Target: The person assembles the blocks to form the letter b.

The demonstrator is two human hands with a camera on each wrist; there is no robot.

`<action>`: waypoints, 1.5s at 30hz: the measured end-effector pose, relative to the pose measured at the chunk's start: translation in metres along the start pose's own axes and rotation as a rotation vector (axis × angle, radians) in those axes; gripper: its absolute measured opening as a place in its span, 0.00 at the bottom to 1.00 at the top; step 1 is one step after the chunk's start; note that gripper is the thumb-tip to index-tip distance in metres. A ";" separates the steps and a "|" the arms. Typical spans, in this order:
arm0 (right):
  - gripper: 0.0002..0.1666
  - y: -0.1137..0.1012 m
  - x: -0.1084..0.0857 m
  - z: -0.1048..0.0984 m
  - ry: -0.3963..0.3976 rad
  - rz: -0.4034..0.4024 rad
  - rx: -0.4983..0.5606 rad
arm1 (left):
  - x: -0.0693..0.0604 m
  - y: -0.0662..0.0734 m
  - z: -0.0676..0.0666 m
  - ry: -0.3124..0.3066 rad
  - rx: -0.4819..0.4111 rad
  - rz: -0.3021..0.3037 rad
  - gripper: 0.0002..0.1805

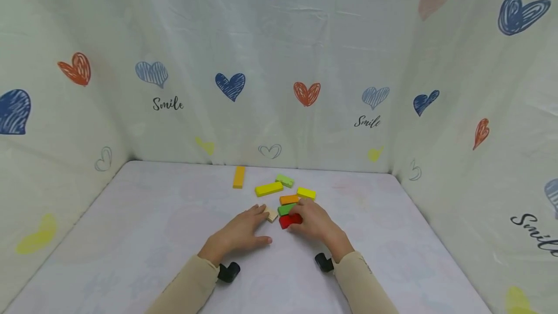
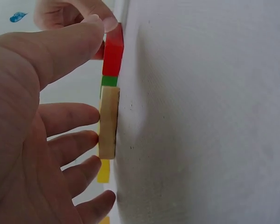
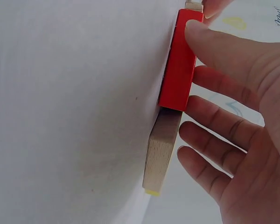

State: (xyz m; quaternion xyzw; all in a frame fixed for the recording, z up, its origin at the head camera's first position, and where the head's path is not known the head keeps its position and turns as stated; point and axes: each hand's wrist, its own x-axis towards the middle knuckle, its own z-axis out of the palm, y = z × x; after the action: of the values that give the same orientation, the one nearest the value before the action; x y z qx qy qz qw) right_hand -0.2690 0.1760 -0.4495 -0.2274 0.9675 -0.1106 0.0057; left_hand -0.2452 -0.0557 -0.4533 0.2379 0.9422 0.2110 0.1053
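A red block (image 1: 286, 222) lies on the table, pinched by my right hand (image 1: 315, 221); in the right wrist view, the thumb (image 3: 196, 32) presses one face of it and fingers lie along its far side. My left hand (image 1: 244, 230) rests beside a plain wooden block (image 1: 272, 214), and in the left wrist view its fairly straight fingertips (image 2: 91, 113) touch or almost touch that block's side. Just behind the red block sits a green block (image 1: 285, 210), partly covered by the right fingers. An orange block (image 1: 288, 200) lies behind the green one.
Farther back are a short yellow block (image 1: 306, 193), a longer yellow block (image 1: 269, 189) and a light green block (image 1: 285, 180). An amber block (image 1: 239, 177) lies near the table's back edge. A heart-printed curtain (image 1: 270, 125) surrounds the pale table (image 1: 131, 236).
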 end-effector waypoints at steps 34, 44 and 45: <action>0.24 -0.016 -0.007 -0.003 -0.151 0.053 0.196 | -0.010 -0.003 -0.011 0.016 -0.021 -0.039 0.30; 0.28 -0.016 -0.011 -0.012 -0.229 0.017 0.306 | 0.006 -0.006 -0.008 0.132 0.031 -0.016 0.27; 0.28 -0.017 -0.011 -0.012 -0.238 0.013 0.313 | 0.007 -0.006 -0.008 0.136 0.029 -0.020 0.26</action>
State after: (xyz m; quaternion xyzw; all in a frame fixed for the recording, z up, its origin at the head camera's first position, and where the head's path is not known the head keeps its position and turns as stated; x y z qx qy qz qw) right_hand -0.2523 0.1689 -0.4345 -0.2289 0.9324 -0.2320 0.1559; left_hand -0.2561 -0.0600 -0.4500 0.2151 0.9525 0.2119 0.0399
